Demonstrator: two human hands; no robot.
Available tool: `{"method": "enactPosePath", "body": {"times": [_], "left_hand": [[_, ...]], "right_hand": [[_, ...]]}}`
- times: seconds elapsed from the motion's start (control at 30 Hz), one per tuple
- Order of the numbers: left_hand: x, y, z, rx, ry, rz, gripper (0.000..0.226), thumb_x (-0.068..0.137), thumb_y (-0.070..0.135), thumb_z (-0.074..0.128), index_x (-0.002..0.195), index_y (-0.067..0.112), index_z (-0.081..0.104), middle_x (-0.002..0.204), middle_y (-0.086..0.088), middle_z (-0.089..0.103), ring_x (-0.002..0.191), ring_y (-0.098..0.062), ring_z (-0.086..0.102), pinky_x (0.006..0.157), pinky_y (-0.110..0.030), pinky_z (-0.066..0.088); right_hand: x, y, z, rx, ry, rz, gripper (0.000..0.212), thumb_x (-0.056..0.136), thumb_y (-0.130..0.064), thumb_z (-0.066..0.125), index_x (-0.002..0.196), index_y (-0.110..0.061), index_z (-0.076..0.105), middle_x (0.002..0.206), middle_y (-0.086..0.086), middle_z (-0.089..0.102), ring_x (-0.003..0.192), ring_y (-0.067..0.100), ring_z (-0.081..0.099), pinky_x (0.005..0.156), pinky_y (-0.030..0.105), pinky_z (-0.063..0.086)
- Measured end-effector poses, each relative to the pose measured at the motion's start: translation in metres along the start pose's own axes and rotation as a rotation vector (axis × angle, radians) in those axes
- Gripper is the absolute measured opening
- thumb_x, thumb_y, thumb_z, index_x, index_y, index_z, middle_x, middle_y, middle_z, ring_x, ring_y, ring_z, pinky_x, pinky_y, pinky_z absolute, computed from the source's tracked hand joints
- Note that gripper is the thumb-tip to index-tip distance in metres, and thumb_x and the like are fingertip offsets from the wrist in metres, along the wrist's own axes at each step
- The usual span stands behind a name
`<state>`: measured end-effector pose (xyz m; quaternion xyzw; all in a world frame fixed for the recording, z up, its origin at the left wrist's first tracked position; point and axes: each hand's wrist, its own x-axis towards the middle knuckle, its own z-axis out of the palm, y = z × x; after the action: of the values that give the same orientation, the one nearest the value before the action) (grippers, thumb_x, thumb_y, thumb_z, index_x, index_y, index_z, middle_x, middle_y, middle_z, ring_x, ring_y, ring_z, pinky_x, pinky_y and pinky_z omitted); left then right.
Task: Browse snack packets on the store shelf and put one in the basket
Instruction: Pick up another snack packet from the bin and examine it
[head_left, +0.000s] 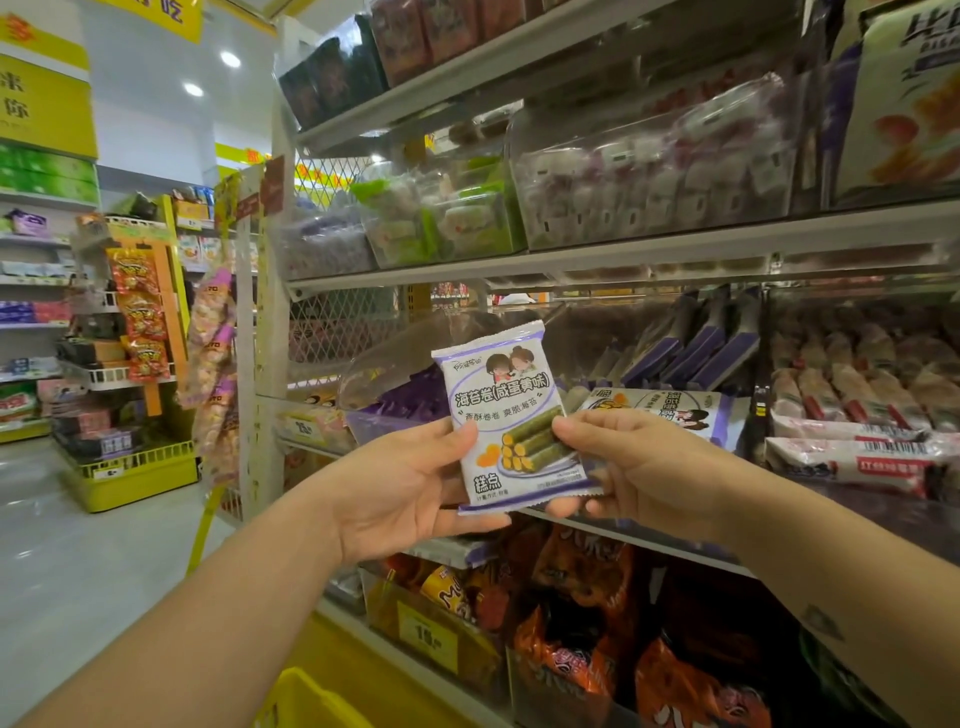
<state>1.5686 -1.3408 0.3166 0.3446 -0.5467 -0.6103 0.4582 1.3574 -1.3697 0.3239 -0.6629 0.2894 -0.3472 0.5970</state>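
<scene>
Head view showed me both hands, left hand (410, 483) and right hand (631, 470), pinching the upright purple-and-white plastic snack packet (511, 415), yellow plastic basket (306, 699) below-left, nearer the left.

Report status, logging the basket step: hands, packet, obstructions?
Left hand and right hand both gripping the purple-and-white packet, upright, front facing camera. Yellow basket below, packet not in. Nothing blocking.
</scene>
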Motion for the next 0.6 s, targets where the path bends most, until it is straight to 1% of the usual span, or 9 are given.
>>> {"method": "enactPosePath", "body": {"times": [0.07,0.13,0.2,0.23,0.3,0.37,0.4,0.5,0.6], "left_hand": [[0.003,-0.005,0.005,0.177,0.114,0.065,0.036,0.099,0.021,0.046,0.135,0.024,0.049,0.124,-0.005,0.066,0.113,-0.027,0.063,0.092,-0.055,0.051],[0.007,-0.008,0.012,0.291,0.220,0.148,0.055,0.101,0.025,0.046,0.149,0.036,0.023,0.142,0.005,0.052,0.129,-0.025,0.049,0.107,-0.060,0.034],[0.011,-0.012,0.020,0.181,0.188,0.205,0.082,0.096,0.032,0.051,0.149,0.045,-0.011,0.151,0.004,0.040,0.133,-0.024,0.045,0.110,-0.059,0.030],[0.014,-0.015,0.023,0.104,0.146,0.216,0.090,0.094,0.034,0.053,0.147,0.045,-0.018,0.150,-0.001,0.043,0.128,-0.025,0.051,0.107,-0.058,0.037],[0.016,-0.018,0.025,0.060,0.062,0.239,0.086,0.092,0.035,0.052,0.153,0.030,-0.008,0.136,-0.016,0.054,0.104,-0.025,0.065,0.086,-0.047,0.054],[0.016,-0.019,0.026,0.048,0.019,0.267,0.068,0.090,0.035,0.050,0.149,0.010,0.026,0.117,-0.021,0.064,0.087,-0.024,0.069,0.068,-0.037,0.056],[0.015,-0.019,0.024,0.003,0.016,0.283,0.062,0.088,0.033,0.051,0.144,0.010,0.036,0.116,-0.018,0.065,0.091,-0.025,0.070,0.070,-0.038,0.058],[0.013,-0.018,0.014,-0.139,0.002,0.339,0.055,0.088,0.023,0.052,0.142,0.016,0.041,0.131,-0.012,0.061,0.117,-0.028,0.061,0.093,-0.046,0.054],[0.010,-0.016,0.007,-0.175,-0.058,0.378,0.048,0.092,0.016,0.048,0.139,0.021,0.043,0.133,-0.011,0.060,0.120,-0.031,0.059,0.092,-0.049,0.053]], "right_hand": [[0.002,0.002,0.003,-0.100,0.086,-0.066,0.031,0.087,-0.028,0.058,0.110,-0.007,0.058,0.097,0.008,0.075,0.071,0.020,0.073,0.052,0.021,0.054],[0.004,0.005,0.009,-0.303,0.203,-0.188,0.019,0.090,-0.024,0.059,0.104,-0.011,0.060,0.096,0.001,0.073,0.077,0.009,0.072,0.055,0.019,0.055],[0.004,0.008,0.017,-0.522,0.287,-0.325,0.016,0.087,-0.030,0.063,0.101,-0.021,0.060,0.100,-0.008,0.067,0.080,-0.002,0.068,0.056,0.015,0.054],[0.004,0.010,0.021,-0.586,0.288,-0.375,0.022,0.084,-0.035,0.065,0.103,-0.026,0.058,0.102,-0.012,0.064,0.082,-0.002,0.067,0.057,0.017,0.055],[0.002,0.013,0.026,-0.654,0.209,-0.417,0.035,0.079,-0.045,0.066,0.111,-0.036,0.053,0.111,-0.020,0.060,0.081,0.005,0.069,0.061,0.020,0.057],[0.001,0.013,0.028,-0.647,0.094,-0.416,0.038,0.082,-0.044,0.064,0.117,-0.044,0.049,0.123,-0.023,0.055,0.072,0.012,0.072,0.063,0.025,0.058],[0.000,0.012,0.027,-0.651,0.072,-0.417,0.037,0.084,-0.044,0.062,0.118,-0.048,0.049,0.126,-0.023,0.054,0.070,0.014,0.072,0.065,0.028,0.059],[-0.001,0.007,0.019,-0.721,0.182,-0.466,0.029,0.088,-0.044,0.055,0.117,-0.049,0.054,0.119,-0.022,0.053,0.070,0.010,0.067,0.069,0.029,0.058],[0.003,0.004,0.011,-0.745,0.341,-0.498,0.038,0.088,-0.040,0.058,0.122,-0.050,0.045,0.112,-0.026,0.054,0.083,0.003,0.062,0.068,0.022,0.057]]}}
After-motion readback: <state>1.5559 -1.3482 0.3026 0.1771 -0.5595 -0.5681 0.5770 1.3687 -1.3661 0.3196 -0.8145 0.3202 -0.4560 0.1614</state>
